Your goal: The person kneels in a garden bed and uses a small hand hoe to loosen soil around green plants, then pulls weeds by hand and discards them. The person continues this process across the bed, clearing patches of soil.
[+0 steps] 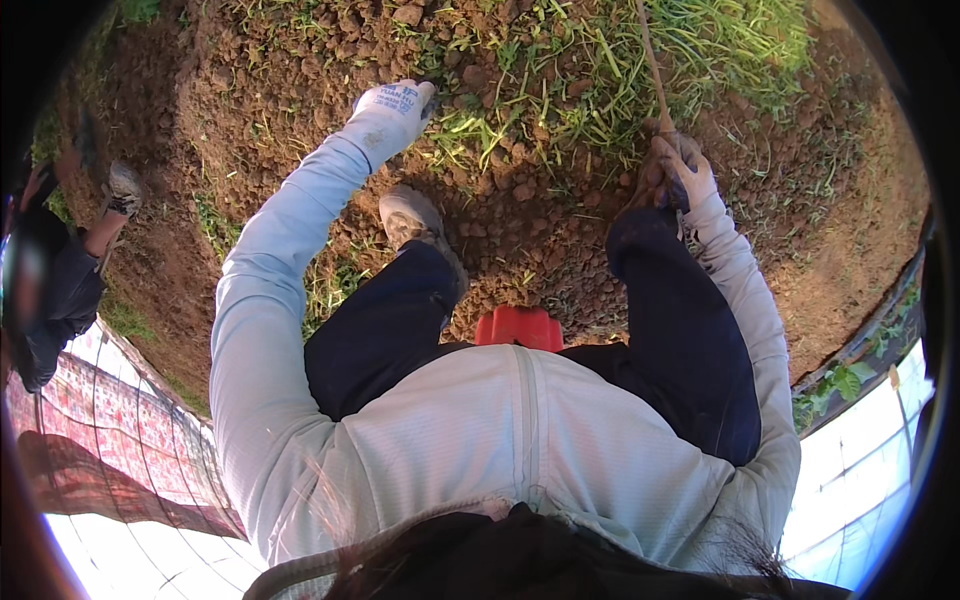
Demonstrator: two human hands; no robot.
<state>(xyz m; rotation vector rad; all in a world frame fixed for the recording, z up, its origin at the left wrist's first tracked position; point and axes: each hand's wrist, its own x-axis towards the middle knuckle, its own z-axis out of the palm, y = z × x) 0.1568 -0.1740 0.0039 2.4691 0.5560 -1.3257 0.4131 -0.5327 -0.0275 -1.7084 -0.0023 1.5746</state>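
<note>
My left hand [394,116], in a white work glove with blue print, is low over the loose soil. Its fingers curl down beside cut green stems [480,135], and their tips are hidden. At the right, my right hand [691,171] reaches down by my right shoe, in a light, soiled glove. Its fingers meet the lower end of a thin brown stick or cord [651,56] that runs up out of view. Shadow hides whether they close around it. Clods of brown soil [525,191] lie between my feet.
A thick layer of green plants [727,45] covers the ground at the upper right. Something red, perhaps a plastic seat [517,328], shows between my legs. Another person's shoe [124,187] stands at the left. Dark edging [862,360] with leafy plants borders the soil at the right.
</note>
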